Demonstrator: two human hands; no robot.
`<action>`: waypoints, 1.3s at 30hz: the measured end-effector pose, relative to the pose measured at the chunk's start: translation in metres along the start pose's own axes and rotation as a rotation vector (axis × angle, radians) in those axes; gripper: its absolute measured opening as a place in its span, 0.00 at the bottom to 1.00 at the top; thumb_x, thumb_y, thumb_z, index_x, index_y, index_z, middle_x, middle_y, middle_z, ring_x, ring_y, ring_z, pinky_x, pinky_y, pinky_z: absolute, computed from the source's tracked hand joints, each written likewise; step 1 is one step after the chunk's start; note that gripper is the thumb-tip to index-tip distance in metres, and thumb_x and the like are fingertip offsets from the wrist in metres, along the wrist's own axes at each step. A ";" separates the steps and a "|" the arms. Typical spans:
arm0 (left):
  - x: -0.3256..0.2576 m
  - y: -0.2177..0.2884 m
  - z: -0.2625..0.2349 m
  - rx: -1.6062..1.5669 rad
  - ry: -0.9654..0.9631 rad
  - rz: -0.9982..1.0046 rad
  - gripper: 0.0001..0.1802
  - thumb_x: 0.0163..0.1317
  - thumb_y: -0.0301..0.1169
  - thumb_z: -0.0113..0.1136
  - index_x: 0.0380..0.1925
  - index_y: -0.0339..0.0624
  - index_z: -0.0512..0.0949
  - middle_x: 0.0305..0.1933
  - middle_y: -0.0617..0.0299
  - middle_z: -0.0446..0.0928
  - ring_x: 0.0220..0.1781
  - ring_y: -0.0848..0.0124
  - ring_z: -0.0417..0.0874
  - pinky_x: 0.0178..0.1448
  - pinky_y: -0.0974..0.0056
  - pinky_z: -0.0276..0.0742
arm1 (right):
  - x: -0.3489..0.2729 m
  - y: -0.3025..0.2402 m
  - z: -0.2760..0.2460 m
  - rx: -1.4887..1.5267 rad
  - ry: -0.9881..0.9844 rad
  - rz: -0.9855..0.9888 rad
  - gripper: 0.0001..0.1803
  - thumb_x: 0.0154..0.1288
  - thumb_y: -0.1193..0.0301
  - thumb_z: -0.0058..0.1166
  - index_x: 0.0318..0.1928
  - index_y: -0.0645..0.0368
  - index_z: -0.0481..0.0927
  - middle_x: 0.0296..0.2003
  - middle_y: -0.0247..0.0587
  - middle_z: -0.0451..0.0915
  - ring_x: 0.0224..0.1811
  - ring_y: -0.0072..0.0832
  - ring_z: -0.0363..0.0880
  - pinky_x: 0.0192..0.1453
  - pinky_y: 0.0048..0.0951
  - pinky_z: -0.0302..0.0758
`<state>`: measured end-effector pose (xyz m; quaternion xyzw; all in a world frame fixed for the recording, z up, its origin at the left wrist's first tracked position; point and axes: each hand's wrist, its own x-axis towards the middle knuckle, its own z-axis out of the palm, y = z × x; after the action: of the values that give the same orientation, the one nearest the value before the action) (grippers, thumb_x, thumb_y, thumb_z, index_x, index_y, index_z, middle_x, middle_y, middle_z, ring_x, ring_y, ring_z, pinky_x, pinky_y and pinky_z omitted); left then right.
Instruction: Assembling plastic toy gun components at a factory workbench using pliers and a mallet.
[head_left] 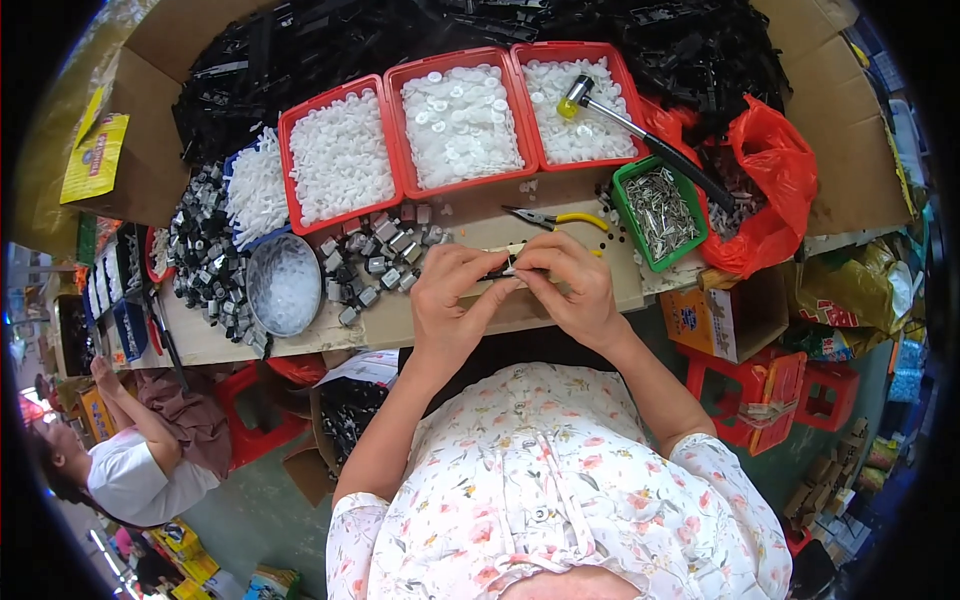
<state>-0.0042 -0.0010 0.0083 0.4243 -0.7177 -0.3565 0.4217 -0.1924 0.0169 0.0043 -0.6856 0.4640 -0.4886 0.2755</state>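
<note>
In front of my chest, at the table's near edge, both hands meet fingertip to fingertip. My left hand (448, 305) is closed in a pinch on a small black part (495, 273). My right hand (575, 290) pinches at the part's right end, where a tiny white piece (513, 268) shows between the fingertips. The fingers cover most of both pieces. Just beyond my right hand lie pliers (578, 219) with yellow handles. A green tray (618, 190) of thin metal pins stands to the right of them.
Three red trays (392, 140) of small white plastic parts line the back. Across the right one lies a hammer (650, 135). Left are a metal bowl (318, 275) and piled silvery-black blocks (215, 260). A red bag (775, 150) stands right. Another person (150, 450) sits far left.
</note>
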 end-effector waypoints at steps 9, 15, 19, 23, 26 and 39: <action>-0.007 -0.014 -0.006 0.181 -0.006 0.068 0.20 0.49 0.28 0.76 0.45 0.41 0.86 0.42 0.59 0.82 0.50 0.59 0.76 0.54 0.58 0.73 | -0.002 0.004 0.013 -0.111 -0.043 -0.075 0.08 0.55 0.79 0.65 0.37 0.62 0.82 0.40 0.41 0.80 0.42 0.39 0.80 0.46 0.38 0.74; -0.008 -0.015 -0.005 0.228 0.026 0.110 0.20 0.48 0.27 0.76 0.44 0.41 0.86 0.42 0.59 0.81 0.50 0.57 0.76 0.54 0.56 0.73 | -0.002 0.007 0.015 -0.252 -0.045 -0.128 0.08 0.55 0.78 0.65 0.36 0.61 0.82 0.40 0.39 0.79 0.44 0.38 0.80 0.47 0.37 0.71; -0.016 -0.022 -0.005 0.342 0.032 0.219 0.18 0.50 0.25 0.73 0.43 0.39 0.84 0.44 0.57 0.79 0.52 0.53 0.76 0.54 0.52 0.74 | -0.002 0.011 0.020 -0.395 -0.038 -0.168 0.08 0.54 0.77 0.66 0.36 0.61 0.83 0.40 0.39 0.80 0.46 0.38 0.80 0.49 0.37 0.70; -0.025 -0.025 -0.004 0.420 0.025 0.315 0.18 0.50 0.25 0.73 0.44 0.39 0.83 0.45 0.57 0.79 0.53 0.54 0.77 0.53 0.52 0.74 | -0.001 0.012 0.023 -0.416 -0.027 -0.184 0.08 0.53 0.77 0.66 0.36 0.60 0.83 0.40 0.38 0.80 0.47 0.38 0.80 0.51 0.38 0.69; -0.030 -0.026 -0.003 0.516 -0.016 0.371 0.18 0.51 0.26 0.73 0.44 0.40 0.83 0.47 0.57 0.79 0.54 0.55 0.77 0.53 0.53 0.72 | 0.001 0.013 0.022 -0.378 -0.073 -0.175 0.08 0.53 0.78 0.65 0.36 0.61 0.83 0.40 0.38 0.80 0.48 0.38 0.79 0.51 0.38 0.69; -0.031 -0.035 -0.010 0.902 -0.130 0.589 0.19 0.56 0.32 0.61 0.48 0.43 0.84 0.51 0.60 0.78 0.59 0.60 0.77 0.58 0.52 0.67 | 0.007 0.008 0.017 -0.430 -0.214 -0.124 0.08 0.53 0.77 0.65 0.35 0.60 0.83 0.39 0.36 0.78 0.50 0.37 0.77 0.57 0.42 0.68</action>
<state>0.0247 0.0116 -0.0275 0.3212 -0.9126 0.0945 0.2346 -0.1791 0.0060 -0.0059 -0.8036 0.4826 -0.3190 0.1403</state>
